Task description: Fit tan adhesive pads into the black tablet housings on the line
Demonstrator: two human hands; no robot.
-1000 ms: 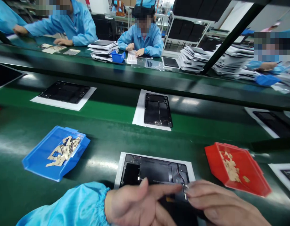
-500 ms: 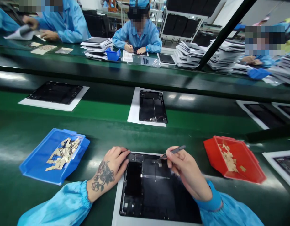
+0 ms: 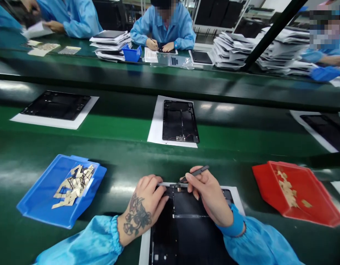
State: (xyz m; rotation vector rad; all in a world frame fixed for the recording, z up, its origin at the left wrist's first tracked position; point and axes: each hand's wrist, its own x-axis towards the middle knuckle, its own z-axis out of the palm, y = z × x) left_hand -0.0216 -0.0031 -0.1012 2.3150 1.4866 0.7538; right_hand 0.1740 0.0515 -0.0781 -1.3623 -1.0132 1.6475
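Observation:
A black tablet housing (image 3: pixel 197 239) lies on a white sheet (image 3: pixel 144 250) in front of me. My left hand (image 3: pixel 147 202) rests over its upper left corner, thumb and fingers laid along the edge and slightly apart. In my right hand (image 3: pixel 204 189) I pinch dark tweezers (image 3: pixel 197 172), slanted down to the left. Their tips reach the housing near its top edge, beside a small tan piece (image 3: pixel 179 189). Whether the tips grip anything is too small to tell. A pale thin band (image 3: pixel 190 216) crosses the housing below.
A blue bin (image 3: pixel 34 200) with cream-coloured pieces stands left; a red bin (image 3: pixel 318 206) with small tan pieces stands right. Beyond lie tablet housings (image 3: pixel 56 105) (image 3: pixel 172 123) on white sheets. Across the bench, co-workers (image 3: pixel 164 27) sit near stacked papers (image 3: pixel 232 49).
The view has shifted slightly. My left hand has moved right, and the tweezer tips, with the tan piece beside them, are farther left, closer to my left hand.

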